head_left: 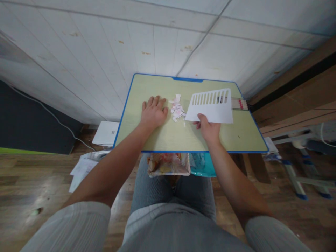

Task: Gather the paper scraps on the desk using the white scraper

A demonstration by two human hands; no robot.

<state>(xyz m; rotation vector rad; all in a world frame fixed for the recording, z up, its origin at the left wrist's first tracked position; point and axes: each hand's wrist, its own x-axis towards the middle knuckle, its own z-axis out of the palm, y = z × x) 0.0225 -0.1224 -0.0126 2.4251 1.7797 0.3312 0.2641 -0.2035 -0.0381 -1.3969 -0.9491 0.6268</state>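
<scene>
My left hand [153, 113] rests palm down on the pale yellow tabletop [157, 140], its fingers spread. Just right of it lies a small heap of torn paper scraps [177, 108], white and pinkish. Between thumb and fingers, my right hand [208, 128] grips a white slotted sheet [210, 113] by its lower edge. A row of long rounded slots runs along the sheet's upper part. It is held tilted above the table, its left corner close to the scraps. Whether the sheet is card or plastic I cannot tell.
Below the table's front edge sit a paper-lined box [169, 169] and a turquoise basin [206, 166]. A pixelated item [240, 104] lies at the table's right side. The wall [141, 45] borders the back. Papers [82, 168] and a white box [106, 133] are at the left.
</scene>
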